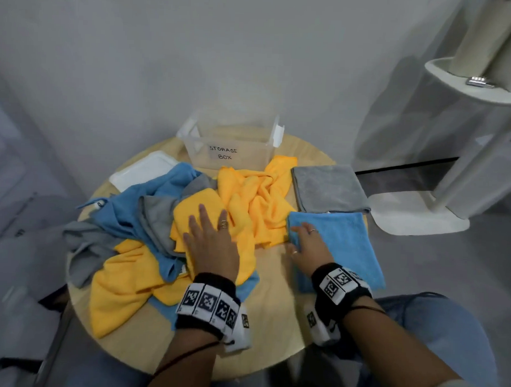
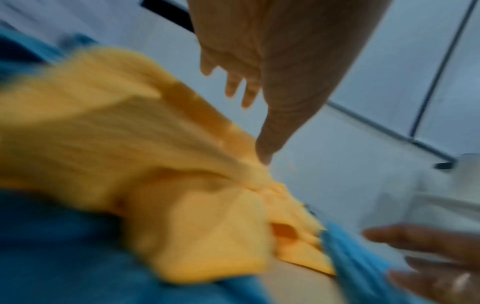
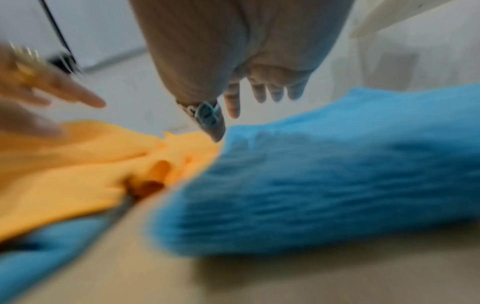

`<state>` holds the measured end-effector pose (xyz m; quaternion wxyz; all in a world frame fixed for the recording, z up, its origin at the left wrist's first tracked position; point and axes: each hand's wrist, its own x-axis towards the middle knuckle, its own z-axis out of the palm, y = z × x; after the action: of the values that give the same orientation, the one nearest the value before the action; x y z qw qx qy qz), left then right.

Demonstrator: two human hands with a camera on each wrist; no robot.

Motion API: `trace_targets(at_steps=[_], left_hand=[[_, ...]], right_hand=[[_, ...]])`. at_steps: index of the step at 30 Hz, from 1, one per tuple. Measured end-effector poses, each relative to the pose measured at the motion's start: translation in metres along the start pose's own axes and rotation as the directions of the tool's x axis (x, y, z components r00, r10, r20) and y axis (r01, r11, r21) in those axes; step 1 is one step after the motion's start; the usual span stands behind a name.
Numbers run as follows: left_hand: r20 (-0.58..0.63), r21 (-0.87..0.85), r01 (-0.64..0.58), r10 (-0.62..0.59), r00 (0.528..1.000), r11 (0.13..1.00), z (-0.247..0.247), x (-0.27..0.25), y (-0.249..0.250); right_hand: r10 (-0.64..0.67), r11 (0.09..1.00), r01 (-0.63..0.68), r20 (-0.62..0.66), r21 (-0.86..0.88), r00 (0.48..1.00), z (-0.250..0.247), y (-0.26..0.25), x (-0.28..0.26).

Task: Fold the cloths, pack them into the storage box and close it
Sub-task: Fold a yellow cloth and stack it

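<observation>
A loose pile of yellow cloths (image 1: 248, 199), blue cloths (image 1: 138, 206) and grey cloths (image 1: 158, 216) covers the left and middle of the round table (image 1: 273, 309). My left hand (image 1: 206, 229) lies flat on a yellow cloth (image 2: 135, 144) with straight fingers. My right hand (image 1: 302, 238) rests with relaxed fingers on the left edge of a folded blue cloth (image 1: 345, 248); that folded blue cloth (image 3: 324, 174) shows blurred in the right wrist view. A folded grey cloth (image 1: 330, 187) lies behind it. The clear storage box (image 1: 229, 152) stands open at the back. Its white lid (image 1: 142, 172) lies on the table to the box's left.
The cloths hang over the table's left edge. A white stand (image 1: 421, 210) with a shelf stands on the floor to the right. Behind the table is a grey wall. Bare wood shows between my two wrists at the front.
</observation>
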<state>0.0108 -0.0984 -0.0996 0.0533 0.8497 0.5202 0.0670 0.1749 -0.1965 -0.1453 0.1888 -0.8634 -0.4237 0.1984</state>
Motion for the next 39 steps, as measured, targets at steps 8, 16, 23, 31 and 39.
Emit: trace_targets(at_steps=[8,16,23,31,39], left_hand=[[0.345,-0.769,0.414,-0.228,0.91,0.487,-0.006,-0.017,-0.08],[0.139,-0.892,0.098,0.062,0.988,0.441,-0.084,-0.01,-0.076],[-0.052,-0.749,-0.396,0.547,0.835,0.532,-0.207,-0.017,-0.06],[-0.276,-0.479,-0.604,0.543,0.793,0.638,-0.26,-0.031,-0.078],[0.168,-0.272,-0.192,0.244,0.955,0.943,-0.216,-0.016,-0.129]], right_hand=[[0.046,0.953,-0.108,0.216,0.284,0.975,0.05,-0.103,-0.02],[-0.161,0.96,0.165,-0.039,0.227,0.986,-0.008,-0.111,-0.039],[-0.334,0.747,0.445,-0.299,0.495,0.894,-0.071,-0.142,-0.043],[-0.517,0.682,0.434,-0.032,0.589,0.856,-0.102,-0.182,-0.063],[-0.519,0.549,0.512,-0.211,0.66,0.828,-0.128,-0.178,-0.087]])
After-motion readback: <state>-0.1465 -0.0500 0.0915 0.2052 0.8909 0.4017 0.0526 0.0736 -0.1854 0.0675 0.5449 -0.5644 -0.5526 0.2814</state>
